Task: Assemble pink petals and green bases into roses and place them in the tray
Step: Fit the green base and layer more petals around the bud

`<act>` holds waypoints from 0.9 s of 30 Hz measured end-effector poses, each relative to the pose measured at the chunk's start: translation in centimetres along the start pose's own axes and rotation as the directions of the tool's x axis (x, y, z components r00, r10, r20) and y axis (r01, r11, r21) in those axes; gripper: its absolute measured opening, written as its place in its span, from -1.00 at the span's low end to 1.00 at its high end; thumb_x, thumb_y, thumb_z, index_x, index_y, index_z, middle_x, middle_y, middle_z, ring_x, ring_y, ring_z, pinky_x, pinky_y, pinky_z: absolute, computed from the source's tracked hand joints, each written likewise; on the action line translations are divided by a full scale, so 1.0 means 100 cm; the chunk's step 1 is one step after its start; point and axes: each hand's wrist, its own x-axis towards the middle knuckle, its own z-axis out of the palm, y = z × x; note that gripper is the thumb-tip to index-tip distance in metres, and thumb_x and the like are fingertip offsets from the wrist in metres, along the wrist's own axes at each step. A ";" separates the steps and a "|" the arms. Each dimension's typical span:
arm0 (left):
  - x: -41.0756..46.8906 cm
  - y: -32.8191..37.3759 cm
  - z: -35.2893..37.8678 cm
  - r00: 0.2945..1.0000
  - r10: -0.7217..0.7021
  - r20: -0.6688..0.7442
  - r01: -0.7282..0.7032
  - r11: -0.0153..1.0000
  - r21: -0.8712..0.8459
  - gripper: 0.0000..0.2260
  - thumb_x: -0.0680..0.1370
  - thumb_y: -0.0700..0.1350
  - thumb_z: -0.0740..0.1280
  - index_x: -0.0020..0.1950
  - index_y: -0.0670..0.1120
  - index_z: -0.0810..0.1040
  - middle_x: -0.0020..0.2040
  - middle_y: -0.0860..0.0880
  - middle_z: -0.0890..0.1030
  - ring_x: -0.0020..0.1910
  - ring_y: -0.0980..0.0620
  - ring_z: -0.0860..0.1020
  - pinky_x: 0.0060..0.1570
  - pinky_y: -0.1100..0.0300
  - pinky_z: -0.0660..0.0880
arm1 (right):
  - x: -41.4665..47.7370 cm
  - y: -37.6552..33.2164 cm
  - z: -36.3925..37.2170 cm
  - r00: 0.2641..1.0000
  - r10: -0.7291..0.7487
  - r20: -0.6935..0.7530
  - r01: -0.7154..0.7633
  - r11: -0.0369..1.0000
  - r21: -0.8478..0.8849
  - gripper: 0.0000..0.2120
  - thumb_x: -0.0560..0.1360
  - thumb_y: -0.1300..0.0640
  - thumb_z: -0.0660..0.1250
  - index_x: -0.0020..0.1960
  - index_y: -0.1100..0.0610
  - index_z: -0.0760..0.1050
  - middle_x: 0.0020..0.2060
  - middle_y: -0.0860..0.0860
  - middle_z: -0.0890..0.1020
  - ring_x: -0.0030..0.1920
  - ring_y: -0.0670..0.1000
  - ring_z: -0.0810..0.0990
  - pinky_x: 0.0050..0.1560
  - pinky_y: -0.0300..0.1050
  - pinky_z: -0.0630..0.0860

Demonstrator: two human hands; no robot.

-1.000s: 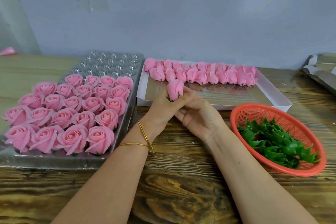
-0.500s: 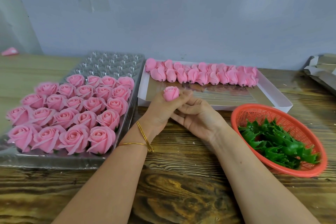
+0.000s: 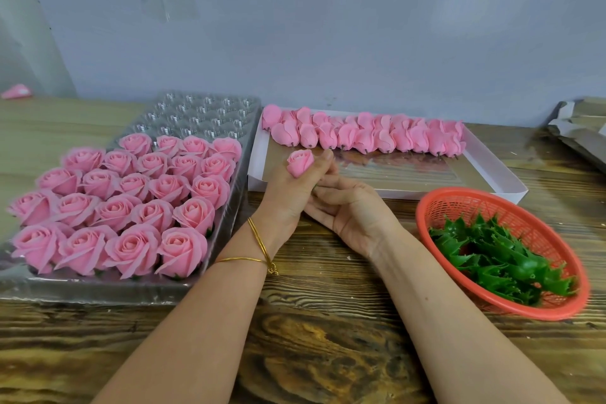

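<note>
Head view: the person's left grip (image 3: 285,197) is clamped on a small pink rosebud (image 3: 300,162). The fingers and thumb curl round its lower half, and the bud points up and slightly left, above the near left corner of a shallow white cardboard box (image 3: 492,170). The right grip (image 3: 354,216) lies palm up just right of the left one. Its curled fingers (image 3: 328,190) touch the underside of the left grip, but whether they pinch anything there cannot be told. Both forearms reach in from the near edge over the dark-grained wooden desk (image 3: 328,321), and a thin gold bracelet (image 3: 259,243) hangs on the left wrist.

On the left of the desk sits a clear plastic tray of moulded cups (image 3: 203,108). Finished pink roses (image 3: 131,203) stand close together in rows over its near and middle part, and the far rows of cups show bare plastic. Along the far side of the white box lies a line of closed pink petal buds (image 3: 360,136), touching one another with their dark stubs towards the near side. On the near right an orange-red plastic mesh basket (image 3: 459,203) holds a heap of spiky green bases (image 3: 498,256).

A small pink object (image 3: 16,91) lies at the far left edge of the desk. A stack of grey-brown card (image 3: 580,131) sits at the far right, against the blue-grey wall (image 3: 328,26).
</note>
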 end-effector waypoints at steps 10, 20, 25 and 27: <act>0.001 0.001 0.002 0.999 -0.032 0.017 0.031 0.999 0.017 -0.82 0.49 0.00 0.40 -0.24 -0.07 0.58 -0.17 -0.05 0.65 -0.17 0.06 0.61 -0.11 0.18 0.54 | -0.002 0.004 0.005 0.998 -0.026 -0.057 0.019 0.993 -0.118 -0.78 0.50 0.48 0.26 -0.19 0.24 0.56 -0.39 0.06 0.60 -0.32 -0.05 0.59 -0.18 -0.22 0.59; 0.004 0.003 0.003 0.997 -0.074 -0.001 0.074 0.992 -0.102 -0.82 0.53 -0.08 0.37 -0.20 -0.17 0.52 -0.24 -0.08 0.62 -0.25 0.09 0.60 -0.18 0.20 0.56 | -0.002 0.007 0.005 0.990 -0.119 -0.073 0.094 0.954 -0.285 -0.85 0.51 0.41 0.33 -0.17 0.23 0.58 -0.44 -0.01 0.59 -0.36 -0.14 0.57 -0.21 -0.31 0.57; 0.001 0.005 0.002 0.997 -0.072 0.029 0.072 0.997 -0.027 -0.74 0.38 0.06 0.41 -0.22 -0.14 0.56 -0.24 -0.06 0.62 -0.29 0.08 0.58 -0.27 0.19 0.50 | -0.002 0.010 0.004 0.980 -0.184 -0.070 0.148 0.923 -0.356 -0.84 0.49 0.42 0.35 -0.18 0.22 0.60 -0.46 -0.02 0.58 -0.38 -0.15 0.56 -0.23 -0.31 0.55; 0.000 0.006 0.002 0.998 -0.058 0.036 0.059 0.998 -0.021 -0.76 0.36 0.08 0.41 -0.26 -0.10 0.57 -0.25 -0.06 0.63 -0.29 0.07 0.57 -0.32 0.22 0.51 | -0.001 0.010 0.004 0.976 -0.201 -0.080 0.160 0.920 -0.358 -0.83 0.48 0.42 0.36 -0.19 0.21 0.61 -0.48 -0.03 0.58 -0.39 -0.14 0.55 -0.23 -0.30 0.55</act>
